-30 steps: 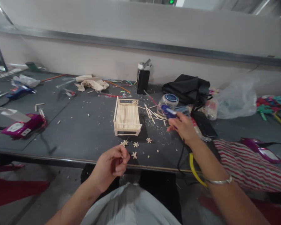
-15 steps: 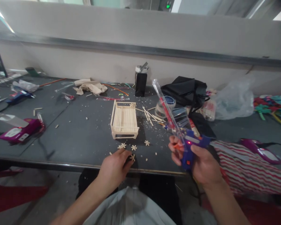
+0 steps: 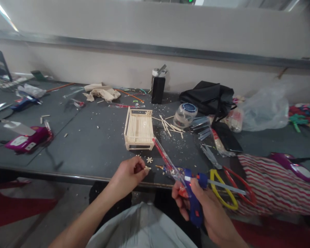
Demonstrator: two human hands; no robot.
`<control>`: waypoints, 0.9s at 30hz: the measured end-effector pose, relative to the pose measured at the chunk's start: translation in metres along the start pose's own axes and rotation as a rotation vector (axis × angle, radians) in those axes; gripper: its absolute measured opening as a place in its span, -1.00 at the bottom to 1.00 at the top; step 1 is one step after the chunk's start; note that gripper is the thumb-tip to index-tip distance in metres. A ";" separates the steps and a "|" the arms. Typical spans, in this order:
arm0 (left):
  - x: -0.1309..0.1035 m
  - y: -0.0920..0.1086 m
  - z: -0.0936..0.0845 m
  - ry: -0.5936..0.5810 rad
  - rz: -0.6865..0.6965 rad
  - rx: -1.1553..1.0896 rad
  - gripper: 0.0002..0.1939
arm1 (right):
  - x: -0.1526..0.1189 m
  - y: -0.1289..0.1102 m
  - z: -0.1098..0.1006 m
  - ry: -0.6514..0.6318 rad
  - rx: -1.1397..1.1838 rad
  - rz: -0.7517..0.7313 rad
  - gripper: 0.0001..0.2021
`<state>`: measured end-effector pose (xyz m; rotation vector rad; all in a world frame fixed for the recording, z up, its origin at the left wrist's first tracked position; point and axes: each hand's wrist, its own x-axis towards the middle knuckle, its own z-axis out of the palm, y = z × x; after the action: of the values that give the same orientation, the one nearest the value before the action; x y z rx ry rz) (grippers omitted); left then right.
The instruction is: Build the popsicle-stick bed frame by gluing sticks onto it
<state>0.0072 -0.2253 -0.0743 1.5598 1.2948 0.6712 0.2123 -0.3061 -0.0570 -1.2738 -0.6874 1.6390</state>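
Observation:
My right hand (image 3: 204, 206) is wrapped round the handle of a blue glue gun (image 3: 195, 206), whose tip points left toward my other hand. A clear wrapper with red parts lies along the gun. My left hand (image 3: 130, 174) pinches a small wooden star-shaped piece (image 3: 147, 168) at the table's front edge. Just behind it lies another wooden star (image 3: 150, 160). A small bed-like frame of wooden sticks (image 3: 140, 129) stands behind my left hand, with a star on its back right corner.
Loose sticks (image 3: 170, 125) and a clear jar (image 3: 185, 115) are right of the frame. Scissors (image 3: 223, 193) and striped cloth (image 3: 268, 182) lie at the right. A purple glue gun (image 3: 27, 139) rests at the left; a black box (image 3: 158, 90) stands at the back.
My right hand has brought the glue gun down and left, its tip now near my left hand. My left hand has lifted a star and pinches it. The view has shifted slightly.

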 end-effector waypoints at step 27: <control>-0.013 0.017 0.005 0.037 -0.051 -0.387 -0.84 | -0.011 -0.001 0.004 0.039 -0.190 -0.008 -0.44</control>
<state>0.0149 -0.2390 -0.0590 1.2011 1.1461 0.8642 0.2093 -0.3150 -0.0507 -1.4323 -0.8392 1.5675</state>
